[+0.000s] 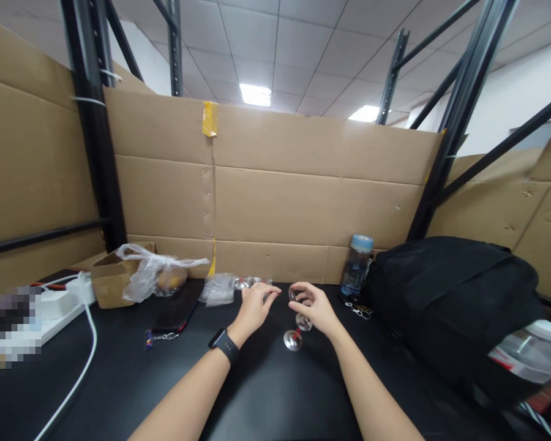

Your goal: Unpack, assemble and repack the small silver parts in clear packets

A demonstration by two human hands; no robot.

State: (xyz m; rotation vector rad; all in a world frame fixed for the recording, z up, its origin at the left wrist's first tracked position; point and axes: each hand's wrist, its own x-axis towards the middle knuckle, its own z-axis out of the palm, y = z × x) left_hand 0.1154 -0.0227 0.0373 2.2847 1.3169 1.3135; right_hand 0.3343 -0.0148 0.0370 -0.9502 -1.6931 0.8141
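Observation:
My left hand (256, 305), with a black watch on the wrist, rests on the black table (275, 392), fingers curled near a small clear plastic bag (218, 289) of shiny metal parts. My right hand (313, 305) is beside it, its fingers pinched round a small shiny metal piece (295, 294). Just below the right hand lie two more round metal pieces (293, 340), one with a red bit on it. The two hands are a short gap apart.
A cardboard wall (275, 184) backs the table. A black backpack (454, 306) fills the right; a blue-capped bottle (357, 266) and keys (358, 310) stand beside it. Left: a brown box (112, 278), a plastic bag with food (158, 275), a phone (177, 312), a keychain (158, 337), a white power strip (59, 309).

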